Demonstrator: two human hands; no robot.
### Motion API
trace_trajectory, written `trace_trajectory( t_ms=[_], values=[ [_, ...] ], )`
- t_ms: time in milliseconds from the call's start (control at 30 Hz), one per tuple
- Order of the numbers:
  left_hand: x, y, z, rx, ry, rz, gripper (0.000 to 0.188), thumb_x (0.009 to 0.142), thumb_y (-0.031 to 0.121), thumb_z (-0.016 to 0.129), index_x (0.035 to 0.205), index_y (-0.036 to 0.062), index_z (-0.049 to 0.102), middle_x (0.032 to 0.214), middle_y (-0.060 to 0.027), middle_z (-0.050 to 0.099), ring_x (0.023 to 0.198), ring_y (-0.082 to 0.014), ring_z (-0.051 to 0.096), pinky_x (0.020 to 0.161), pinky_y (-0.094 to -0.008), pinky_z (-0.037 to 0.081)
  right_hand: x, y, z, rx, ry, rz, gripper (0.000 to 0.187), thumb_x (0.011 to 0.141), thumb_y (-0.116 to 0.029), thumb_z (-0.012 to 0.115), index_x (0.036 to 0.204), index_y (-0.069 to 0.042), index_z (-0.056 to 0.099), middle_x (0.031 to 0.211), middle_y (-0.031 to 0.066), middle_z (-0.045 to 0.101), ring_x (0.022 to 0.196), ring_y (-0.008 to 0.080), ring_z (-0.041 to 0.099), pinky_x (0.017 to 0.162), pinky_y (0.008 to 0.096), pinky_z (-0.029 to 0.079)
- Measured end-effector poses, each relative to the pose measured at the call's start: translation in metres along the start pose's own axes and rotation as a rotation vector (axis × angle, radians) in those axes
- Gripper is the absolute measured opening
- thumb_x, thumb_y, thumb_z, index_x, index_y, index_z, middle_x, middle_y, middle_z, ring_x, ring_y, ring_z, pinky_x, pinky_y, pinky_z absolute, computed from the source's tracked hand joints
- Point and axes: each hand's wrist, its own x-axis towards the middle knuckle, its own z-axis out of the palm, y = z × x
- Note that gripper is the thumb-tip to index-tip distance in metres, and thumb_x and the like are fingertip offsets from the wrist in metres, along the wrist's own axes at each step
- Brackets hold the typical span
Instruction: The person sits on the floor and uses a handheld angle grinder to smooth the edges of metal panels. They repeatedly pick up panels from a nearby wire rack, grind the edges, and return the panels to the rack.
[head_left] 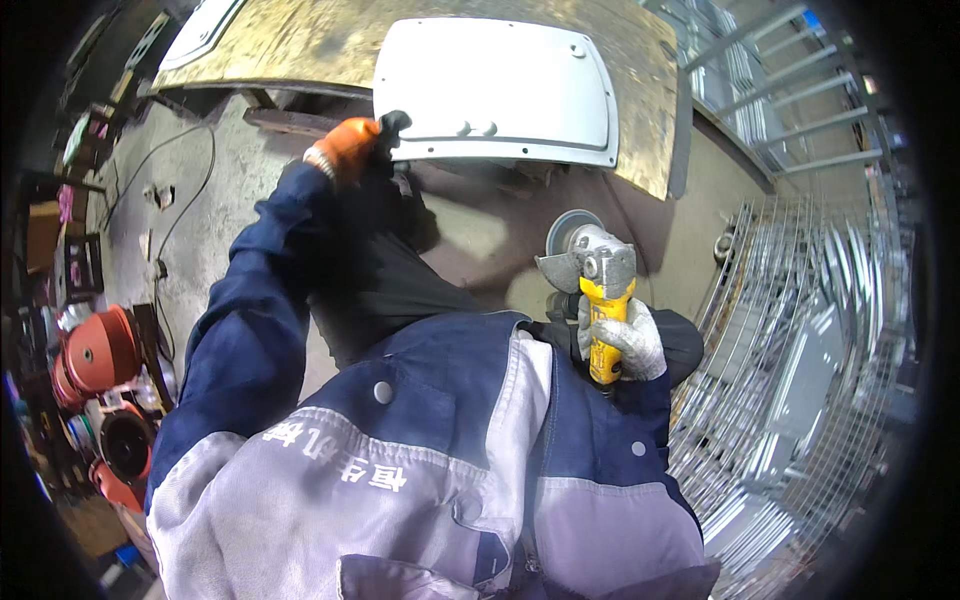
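My right hand (640, 343), in a whitish glove, is wrapped round the yellow body of an angle grinder (606, 300). The grinder's grey head, guard and round disc point away from me, in the space between my body and the bench. At the near left corner of a white panel (490, 85), my left hand (358, 145) wears an orange glove with black fingers. Those fingers are closed at the panel's edge, some of them hidden below it. The panel has a raised middle, a rim with small holes and several round knobs, and overhangs the bench front.
The panel lies on a worn wooden bench (300, 45), where part of another white panel (200, 35) shows at far left. Wire mesh racks (790, 350) with metal parts stand at right. A cable (205, 170) crosses the floor at left, near orange-red round containers (100, 355).
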Motion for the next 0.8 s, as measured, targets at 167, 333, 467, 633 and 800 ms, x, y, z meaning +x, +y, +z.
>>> trace_trajectory(
  t_ms=[167,333,467,633,800],
  values=[
    [-0.006,-0.009,-0.01,-0.626,0.452,0.45,0.052,0.098,0.04,0.048,0.139,0.0082,0.042,0.129,-0.0142,0.055,0.111,-0.0232,0.057,0.096,-0.0393,0.047,0.035,-0.031,0.045,-0.14,0.07,0.089,0.039,0.082,-0.015,0.07,0.115,-0.001,0.053,0.087,0.0067,0.06,0.065,0.0154,0.061,0.058,0.0284,0.054],
    [-0.084,-0.06,0.061,-0.694,0.113,0.239,0.048,0.097,0.025,0.052,0.139,0.0045,0.041,0.125,-0.0102,0.057,0.11,-0.0224,0.057,0.096,-0.0358,0.046,0.095,-0.065,0.094,-0.361,-0.003,0.06,0.039,0.086,-0.021,0.067,0.116,-0.001,0.053,0.084,0.0058,0.06,0.063,0.0134,0.06,0.056,0.026,0.052],
    [-0.093,-0.066,0.102,-0.731,-0.561,0.194,0.053,0.093,0.039,0.058,0.134,0.005,0.049,0.122,-0.0061,0.059,0.11,-0.0178,0.058,0.097,-0.0308,0.046,0.15,-0.087,0.124,-0.615,-0.066,0.027,0.04,0.088,-0.026,0.066,0.115,0.001,0.055,0.088,0.0072,0.062,0.065,0.0132,0.061,0.058,0.0244,0.05],
    [-0.068,-0.04,0.103,-0.635,-0.309,0.241,0.048,0.09,0.047,0.062,0.116,0.0067,0.061,0.097,-0.0015,0.063,0.086,-0.0093,0.057,0.078,-0.0246,0.047,0.212,-0.088,0.149,-0.726,-0.196,-0.101,0.033,0.09,-0.024,0.06,0.114,-0.001,0.057,0.09,0.0081,0.063,0.072,0.013,0.061,0.062,0.0247,0.05],
    [-0.069,-0.035,0.099,-0.767,-0.185,0.382,0.049,0.089,0.049,0.062,0.113,0.0068,0.062,0.1,-0.0018,0.063,0.087,-0.011,0.057,0.079,-0.0246,0.047,0.238,-0.088,0.162,-0.82,-0.21,-0.02,0.033,0.091,-0.023,0.059,0.114,0.0,0.058,0.094,0.0084,0.064,0.077,0.0149,0.062,0.068,0.027,0.051]
  ],
)
